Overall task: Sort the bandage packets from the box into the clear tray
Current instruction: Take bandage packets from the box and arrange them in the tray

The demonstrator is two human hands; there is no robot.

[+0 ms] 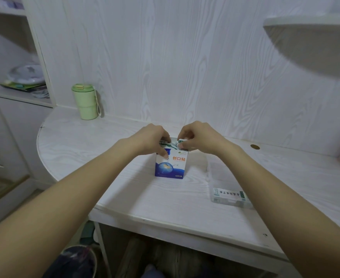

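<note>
Box (171, 165) stands upright mid-desk (125, 187). Your left hand (151, 140) grips its top left edge; your right hand (197, 139) pinches the top flap. Clear tray (230, 196) lies at 4 o'clock from the box, packets (170, 145) showing at the box's open top.

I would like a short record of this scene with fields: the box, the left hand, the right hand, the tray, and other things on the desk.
box: blue and white bandage box, upright on the white desk, top open
left hand: left hand holds the box's top left, thumb on its front
right hand: right hand pinches a white flap or packet at the box's top
tray: clear tray to the right of the box, apart from it, with packets already inside
other: green cup with lid at the back left
</note>
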